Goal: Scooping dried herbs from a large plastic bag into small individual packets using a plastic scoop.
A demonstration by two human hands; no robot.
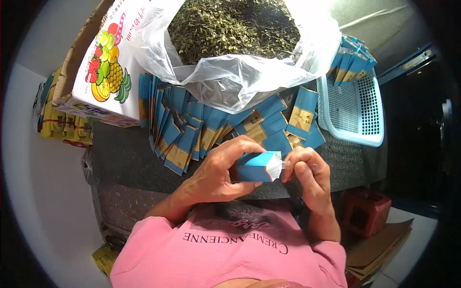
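My left hand (219, 169) is wrapped around a small blue paper packet (254, 167), its open end facing right. At that end, the fingertips of my right hand (308, 169) pinch a bit of clear plastic by the white inner lining. Just beyond my hands, many flat blue and gold packets (182, 145) lie fanned and overlapping on the dark table. Behind them stands a large clear plastic bag (230, 84) with its mouth spread, full of dried tea leaves (234, 28).
A light blue plastic basket (376, 118) at the right holds more packets (354, 66). A white fruit-printed carton (108, 72) stands at the left, with yellow bundles (65, 126) beyond it. A red plastic stool (369, 212) and cardboard sheets (381, 248) are at the lower right.
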